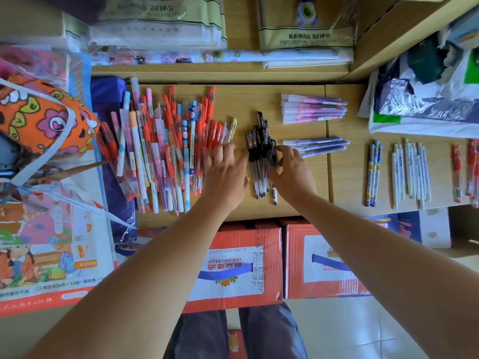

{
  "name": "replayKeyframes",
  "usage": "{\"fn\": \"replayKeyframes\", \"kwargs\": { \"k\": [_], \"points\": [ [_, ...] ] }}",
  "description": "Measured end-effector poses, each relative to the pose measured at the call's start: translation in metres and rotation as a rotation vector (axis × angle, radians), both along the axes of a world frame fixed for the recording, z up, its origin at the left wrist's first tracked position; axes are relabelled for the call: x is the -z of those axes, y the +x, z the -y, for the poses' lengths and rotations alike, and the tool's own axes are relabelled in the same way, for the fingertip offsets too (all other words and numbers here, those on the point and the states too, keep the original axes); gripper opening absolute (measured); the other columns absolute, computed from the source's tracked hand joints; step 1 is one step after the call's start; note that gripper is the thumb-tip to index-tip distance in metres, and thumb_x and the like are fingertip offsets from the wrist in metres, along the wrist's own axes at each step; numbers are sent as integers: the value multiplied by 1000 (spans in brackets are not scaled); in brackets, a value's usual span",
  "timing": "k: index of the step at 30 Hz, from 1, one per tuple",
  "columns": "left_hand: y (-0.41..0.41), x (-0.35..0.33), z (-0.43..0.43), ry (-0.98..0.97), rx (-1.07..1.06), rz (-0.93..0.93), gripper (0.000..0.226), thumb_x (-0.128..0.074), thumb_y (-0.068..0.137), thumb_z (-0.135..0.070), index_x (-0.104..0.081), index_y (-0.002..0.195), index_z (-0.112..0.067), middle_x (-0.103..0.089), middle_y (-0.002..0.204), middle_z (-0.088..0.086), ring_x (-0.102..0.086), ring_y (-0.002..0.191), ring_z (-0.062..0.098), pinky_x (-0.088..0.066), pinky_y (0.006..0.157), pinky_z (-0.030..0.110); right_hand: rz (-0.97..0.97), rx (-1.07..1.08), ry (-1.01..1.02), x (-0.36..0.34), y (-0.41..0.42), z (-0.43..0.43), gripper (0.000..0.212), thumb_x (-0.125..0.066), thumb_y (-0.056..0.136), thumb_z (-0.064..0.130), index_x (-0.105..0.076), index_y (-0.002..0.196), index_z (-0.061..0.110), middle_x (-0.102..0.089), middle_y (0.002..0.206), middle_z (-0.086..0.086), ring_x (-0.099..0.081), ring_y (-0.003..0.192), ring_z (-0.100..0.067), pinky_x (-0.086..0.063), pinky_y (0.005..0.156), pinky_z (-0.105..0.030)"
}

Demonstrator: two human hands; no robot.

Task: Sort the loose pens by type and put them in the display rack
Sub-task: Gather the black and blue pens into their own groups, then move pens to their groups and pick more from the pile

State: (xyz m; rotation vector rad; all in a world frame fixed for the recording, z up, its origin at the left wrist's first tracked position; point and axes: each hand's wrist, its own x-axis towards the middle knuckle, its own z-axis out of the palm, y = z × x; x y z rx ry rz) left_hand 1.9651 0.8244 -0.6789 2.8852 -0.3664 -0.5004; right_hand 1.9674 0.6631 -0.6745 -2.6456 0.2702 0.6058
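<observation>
A bundle of black pens (260,149) lies on the wooden shelf (233,102) between my hands. My left hand (225,172) lies flat with fingers spread, its thumb against the bundle's left side. My right hand (291,169) curls thumb and fingers around the bundle's right side. Left of them sprawls a mixed pile of loose red, pink, blue and white pens (166,149). Sorted groups lie to the right: purple-pink pens (313,108), purple pens (316,146), blue patterned pens (373,174), white pens (410,172) and red pens (465,172).
Packs of paper (155,27) fill the upper shelf. An orange patterned bag (44,117) and colouring books (44,242) crowd the left. Plastic-wrapped goods (425,99) sit at the right. Two red beer cartons (241,265) stand below the shelf edge.
</observation>
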Motion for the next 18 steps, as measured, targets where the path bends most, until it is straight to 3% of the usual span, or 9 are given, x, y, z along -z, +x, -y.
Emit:
{"fn": "replayKeyframes", "kwargs": {
  "k": [3, 7, 10, 12, 18],
  "points": [
    [-7, -4, -10, -53, 20, 81, 39, -68, 79, -28, -62, 116, -16, -50, 121, 9, -43, 116, 29, -36, 101, 46, 17, -5, -31, -6, 4, 3, 45, -50, 95, 31, -40, 136, 14, -53, 121, -8, -56, 92, -20, -47, 65, -32],
    [-11, -15, -34, -145, -11, 171, 23, -65, 78, -16, -66, 101, -15, -55, 104, 5, -51, 102, 25, -43, 90, 39, 111, -26, 10, -16, 11, -6, 34, -51, 95, 24, -49, 126, 13, -56, 113, -7, -54, 83, -16, -38, 57, -25],
    [-13, -29, -57, -211, -222, 145, 11, -61, 82, -10, -61, 92, -14, -56, 92, 3, -57, 79, 21, -42, 65, 30, 133, -73, 167, -22, 19, -31, 22, -54, 91, 16, -60, 112, 12, -64, 97, -5, -60, 78, -20, -45, 59, -28],
    [-17, -34, -73, -216, -378, 76, 6, -58, 86, -14, -58, 93, -15, -59, 91, 2, -59, 70, 20, -39, 57, 28, 81, -96, 235, -23, 21, -55, 16, -56, 91, 17, -64, 105, 15, -68, 90, -3, -63, 76, -20, -52, 63, -32],
    [-35, -32, -107, -160, -439, -68, 15, -58, 90, -32, -60, 97, -19, -67, 94, -4, -64, 82, 18, -49, 66, 31, -124, -117, 207, -15, 15, -108, 28, -62, 88, 46, -60, 97, 19, -65, 89, 4, -63, 79, -17, -51, 62, -28]
  ]
}}
